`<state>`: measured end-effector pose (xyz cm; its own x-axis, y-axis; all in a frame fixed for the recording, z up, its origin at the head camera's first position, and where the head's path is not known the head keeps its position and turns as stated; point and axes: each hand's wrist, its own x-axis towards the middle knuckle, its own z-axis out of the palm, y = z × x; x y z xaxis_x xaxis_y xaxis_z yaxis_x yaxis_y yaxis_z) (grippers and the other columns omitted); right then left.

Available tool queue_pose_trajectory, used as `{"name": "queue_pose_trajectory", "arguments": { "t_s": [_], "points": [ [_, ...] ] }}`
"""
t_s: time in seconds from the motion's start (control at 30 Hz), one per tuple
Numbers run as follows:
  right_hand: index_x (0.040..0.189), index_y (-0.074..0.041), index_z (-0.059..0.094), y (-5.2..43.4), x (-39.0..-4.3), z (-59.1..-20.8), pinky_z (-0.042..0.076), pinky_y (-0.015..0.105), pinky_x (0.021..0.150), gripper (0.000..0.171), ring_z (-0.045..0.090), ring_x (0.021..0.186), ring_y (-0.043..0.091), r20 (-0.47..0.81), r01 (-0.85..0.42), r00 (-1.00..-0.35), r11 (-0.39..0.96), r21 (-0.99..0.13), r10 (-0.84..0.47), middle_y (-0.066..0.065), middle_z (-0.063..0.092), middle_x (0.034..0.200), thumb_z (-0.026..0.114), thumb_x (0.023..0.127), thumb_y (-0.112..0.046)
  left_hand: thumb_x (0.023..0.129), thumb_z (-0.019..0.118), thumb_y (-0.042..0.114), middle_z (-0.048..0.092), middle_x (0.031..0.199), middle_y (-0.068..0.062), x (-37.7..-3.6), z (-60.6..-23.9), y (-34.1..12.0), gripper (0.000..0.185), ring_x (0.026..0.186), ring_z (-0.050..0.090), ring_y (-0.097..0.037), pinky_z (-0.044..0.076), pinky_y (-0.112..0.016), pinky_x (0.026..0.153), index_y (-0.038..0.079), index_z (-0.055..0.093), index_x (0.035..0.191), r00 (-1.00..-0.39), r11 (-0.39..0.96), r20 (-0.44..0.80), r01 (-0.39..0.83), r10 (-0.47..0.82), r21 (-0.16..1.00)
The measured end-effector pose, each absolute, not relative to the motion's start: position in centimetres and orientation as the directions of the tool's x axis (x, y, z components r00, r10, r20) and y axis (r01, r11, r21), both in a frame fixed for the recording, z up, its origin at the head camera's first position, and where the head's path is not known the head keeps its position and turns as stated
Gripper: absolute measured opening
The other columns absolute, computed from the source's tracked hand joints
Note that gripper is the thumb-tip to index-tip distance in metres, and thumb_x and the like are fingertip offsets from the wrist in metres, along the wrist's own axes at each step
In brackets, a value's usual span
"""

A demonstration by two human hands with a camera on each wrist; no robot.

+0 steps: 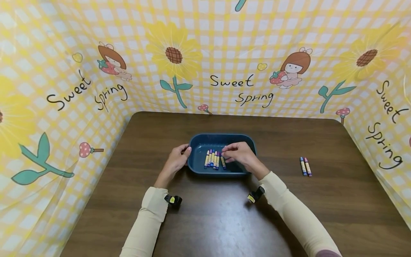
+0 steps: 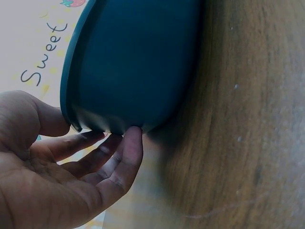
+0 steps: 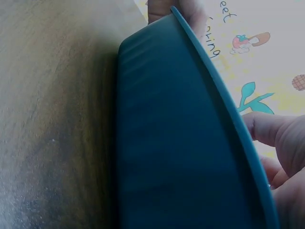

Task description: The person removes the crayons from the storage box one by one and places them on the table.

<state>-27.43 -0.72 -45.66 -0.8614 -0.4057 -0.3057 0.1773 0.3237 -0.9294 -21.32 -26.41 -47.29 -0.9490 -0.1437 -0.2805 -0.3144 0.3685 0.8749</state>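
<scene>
At mid-table sat a dark teal tray (image 1: 250, 142), long axis running left to right, on a brown wood-grain table (image 1: 208, 221). Left hand (image 1: 176, 161) rested against the tray's left end wall, fingers straight and spread, tips touching the outer wall near its base (left wrist view confirmed this; thumb up by the rim). Right hand (image 1: 239, 154) reached over the tray's right half, fingers bunched down at the crayons (image 1: 214, 159) lying on the tray floor; whether it actually pinched one I could not tell. Crayons lay side by side in a row, long axes pointing away from the person, just left of the right hand's fingertips. Right hand clearly the nearer of the two to them.

Well to the right of the tray, two more crayons (image 1: 305, 166) lay together on the table, same orientation, touched by neither hand.

Backdrop cloth (image 1: 205, 71) behind the tray read "Sweet Spring", repeated several times. Crayon labels too small to read.
</scene>
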Motion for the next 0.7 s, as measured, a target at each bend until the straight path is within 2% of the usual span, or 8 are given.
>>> {"name": "queue_pose_trajectory", "arguments": {
  "t_s": [0.27, 0.7],
  "points": [
    [0.117, 0.006, 0.071, -1.5, -28.0, -45.7, 0.059, 0.044, 0.092, 0.024, 0.074, 0.098, 0.03, -0.332, 0.182, -0.848, 0.361, -0.915, -0.413, 0.022, 0.072, 0.117, 0.069, 0.096, -0.006, 0.11, 0.044, 0.03, 0.055, 0.14, -0.019, -21.3, -47.3, -26.5, 0.049, 0.107, 0.061, -0.028, 0.059, -0.033, 0.085, 0.005, 0.044, 0.152, -0.949, 0.374, -0.273, -0.313, -0.157, 0.873],
    [0.113, 0.006, 0.071, -2.1, -28.4, -47.0, 0.061, 0.039, 0.085, 0.023, 0.074, 0.096, 0.027, -0.334, 0.156, -0.882, 0.463, -0.873, -0.332, 0.021, 0.071, 0.115, 0.073, 0.093, -0.006, 0.11, 0.045, 0.03, 0.057, 0.135, -0.019, -21.0, -47.3, -26.4, 0.048, 0.108, 0.06, -0.028, 0.059, -0.035, 0.086, 0.005, 0.046, 0.151, -0.949, 0.363, -0.274, -0.314, -0.156, 0.877]
  ]
}}
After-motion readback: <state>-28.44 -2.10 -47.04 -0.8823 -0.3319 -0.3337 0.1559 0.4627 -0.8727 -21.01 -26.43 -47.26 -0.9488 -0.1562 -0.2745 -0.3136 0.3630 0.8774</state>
